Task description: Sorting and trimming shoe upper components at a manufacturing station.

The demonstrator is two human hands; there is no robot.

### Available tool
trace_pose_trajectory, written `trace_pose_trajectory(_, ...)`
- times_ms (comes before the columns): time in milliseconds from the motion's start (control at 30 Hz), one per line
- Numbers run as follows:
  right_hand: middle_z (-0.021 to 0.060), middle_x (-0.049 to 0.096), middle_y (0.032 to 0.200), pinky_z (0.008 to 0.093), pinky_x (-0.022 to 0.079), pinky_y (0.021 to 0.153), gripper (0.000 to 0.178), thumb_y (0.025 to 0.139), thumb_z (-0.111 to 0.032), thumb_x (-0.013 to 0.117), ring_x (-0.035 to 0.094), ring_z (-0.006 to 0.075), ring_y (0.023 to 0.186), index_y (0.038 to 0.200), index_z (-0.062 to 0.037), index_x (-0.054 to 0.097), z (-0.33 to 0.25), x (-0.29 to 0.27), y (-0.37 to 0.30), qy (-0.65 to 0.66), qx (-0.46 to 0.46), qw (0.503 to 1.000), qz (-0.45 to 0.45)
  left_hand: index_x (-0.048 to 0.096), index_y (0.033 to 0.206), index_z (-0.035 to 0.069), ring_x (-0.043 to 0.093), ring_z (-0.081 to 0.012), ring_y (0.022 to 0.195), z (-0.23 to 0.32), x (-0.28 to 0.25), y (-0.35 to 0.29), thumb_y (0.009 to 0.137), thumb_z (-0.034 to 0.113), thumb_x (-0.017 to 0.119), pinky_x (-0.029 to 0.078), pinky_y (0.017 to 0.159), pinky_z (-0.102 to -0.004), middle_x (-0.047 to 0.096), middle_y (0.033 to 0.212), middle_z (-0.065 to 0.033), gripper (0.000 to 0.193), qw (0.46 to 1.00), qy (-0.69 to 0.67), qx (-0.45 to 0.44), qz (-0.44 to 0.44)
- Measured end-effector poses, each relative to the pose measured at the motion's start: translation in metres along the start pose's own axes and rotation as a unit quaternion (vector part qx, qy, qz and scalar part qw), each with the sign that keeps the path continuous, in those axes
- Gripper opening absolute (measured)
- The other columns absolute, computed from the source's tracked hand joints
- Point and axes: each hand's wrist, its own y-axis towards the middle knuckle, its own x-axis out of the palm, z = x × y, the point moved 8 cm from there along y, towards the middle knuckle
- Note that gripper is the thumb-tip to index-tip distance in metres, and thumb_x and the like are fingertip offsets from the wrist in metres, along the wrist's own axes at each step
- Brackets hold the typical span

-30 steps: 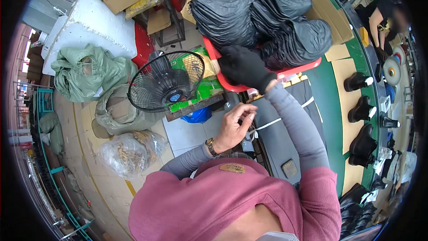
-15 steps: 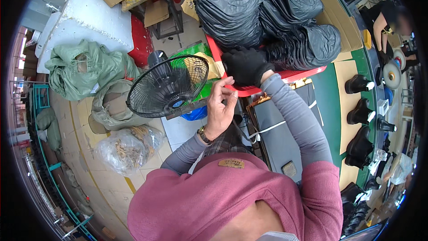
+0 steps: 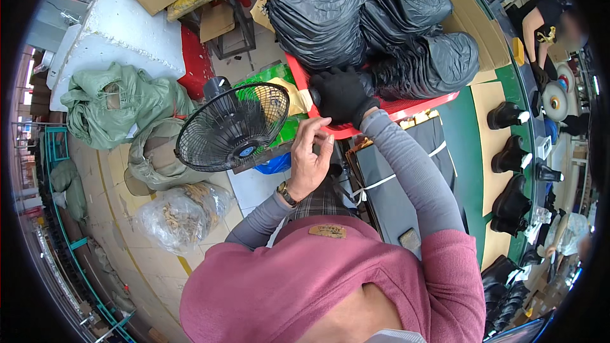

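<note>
My right hand (image 3: 340, 96), in a black glove, is at the near left corner of a red plastic basket (image 3: 416, 109). Its fingers curl over something dark there, mostly hidden by the glove. Right beside and beyond it, stacks of black, pleated plastic-wrapped pieces (image 3: 318, 22) fill the basket. My left hand (image 3: 310, 162) is bare, with a watch on the wrist. It hovers just below the basket's corner, fingers loosely bent and apart, holding nothing. A black fan (image 3: 238, 130) stands to its left.
Left of me lie green sacks (image 3: 114, 105) and a clear bag of brown scraps (image 3: 184, 213). A strapped dark box (image 3: 397, 181) sits under my right forearm. Black boots (image 3: 508, 152) line the green table at right, where another person (image 3: 540, 32) works.
My gloved right hand has turned slightly in the basket corner, its fingers now more bent round the dark thing. My left hand stays nearly in place. The whole view has shifted a little.
</note>
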Motion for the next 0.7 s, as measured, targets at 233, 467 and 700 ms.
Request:
trace_pose_trajectory(233,0.0146,0.064,0.084,0.0486,0.045,0.072,0.029,0.069,-0.014,0.065,0.062,0.0362,0.084,0.097,-0.0081,0.059,0.001,-0.03,-0.002,0.154,0.094,0.972,0.15,0.056,0.119,0.0,0.059,-0.0147,0.09,-0.005,-0.014,-0.008,0.09,0.0,0.06,0.05,0.072,-0.0263,0.054,0.113,-0.0102,0.03,1.0,-0.002,-0.006,0.015)
trace_pose_trajectory(467,0.0184,0.066,0.089,0.0472,0.05,0.07,0.039,0.076,-0.008,0.066,0.063,0.0381,0.083,0.113,-0.0072,0.053,0.012,-0.075,-0.029,0.159,0.202,0.917,0.305,0.057,0.119,0.0,0.06,-0.0165,0.091,-0.007,-0.019,-0.01,0.089,-0.001,0.06,0.05,0.074,-0.0277,0.054,0.113,-0.0107,0.029,1.0,-0.002,-0.009,0.015)
trace_pose_trajectory(700,0.0164,0.068,0.094,0.0355,0.053,0.068,0.041,0.081,0.002,0.065,0.068,0.0273,0.077,0.118,-0.0032,0.049,0.011,-0.121,-0.053,0.351,0.162,0.86,0.335,0.059,0.114,0.0,0.064,-0.0224,0.088,0.014,-0.017,0.014,0.092,0.004,0.058,0.051,0.078,-0.0336,0.061,0.102,-0.0142,0.022,0.992,0.095,0.063,0.056)
